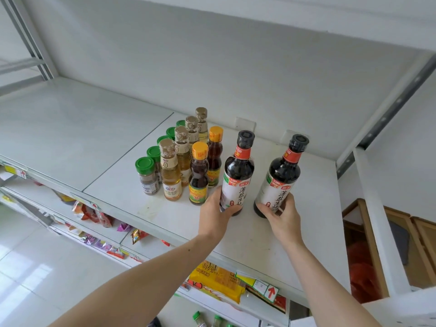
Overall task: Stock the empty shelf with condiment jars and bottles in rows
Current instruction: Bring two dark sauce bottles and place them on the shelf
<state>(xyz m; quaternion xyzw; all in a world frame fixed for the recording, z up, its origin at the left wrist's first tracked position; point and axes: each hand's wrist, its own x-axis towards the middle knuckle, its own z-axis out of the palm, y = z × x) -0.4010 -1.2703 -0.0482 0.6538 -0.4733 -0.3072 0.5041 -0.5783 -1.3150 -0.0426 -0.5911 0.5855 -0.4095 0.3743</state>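
Two dark soy sauce bottles with black caps and white labels stand on the white shelf [70,128]. My left hand [215,212] grips the base of the left soy bottle [238,171]. My right hand [282,214] grips the base of the right soy bottle [282,178]. To their left stand rows of smaller items: two orange-capped brown bottles [199,175], several pale yellow bottles with beige caps [171,175], and several green-capped spice jars [147,175].
The shelf's white back wall and a grey upright post [387,109] bound the space on the right. Lower shelves hold snack packets [217,283]. More green-capped jars [198,319] show at the bottom. A red bag [361,274] lies at the right.
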